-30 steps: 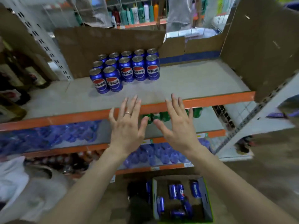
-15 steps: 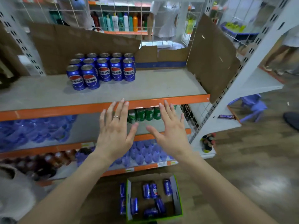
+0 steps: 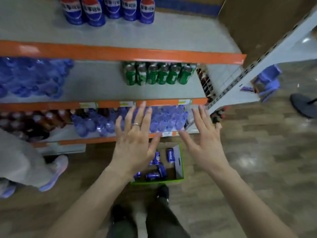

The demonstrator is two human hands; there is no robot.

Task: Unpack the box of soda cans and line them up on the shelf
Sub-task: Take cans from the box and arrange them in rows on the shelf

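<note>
Both grips empty, fingers spread: left hand point(image 3: 135, 145), right hand point(image 3: 204, 143) above the box point(image 3: 179, 162) on floor. Loose cans point(image 3: 152, 176) lie inside it. Blue cans point(image 3: 109, 11) stand on top shelf point(image 3: 171, 36).

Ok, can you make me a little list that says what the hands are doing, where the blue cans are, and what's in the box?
left hand: open, fingers spread, holding nothing
right hand: open, holding nothing
top shelf: blue soda cans standing together at the back left
box: on the floor under the hands, several loose blue cans lying inside
middle shelf: green cans in a row
</note>
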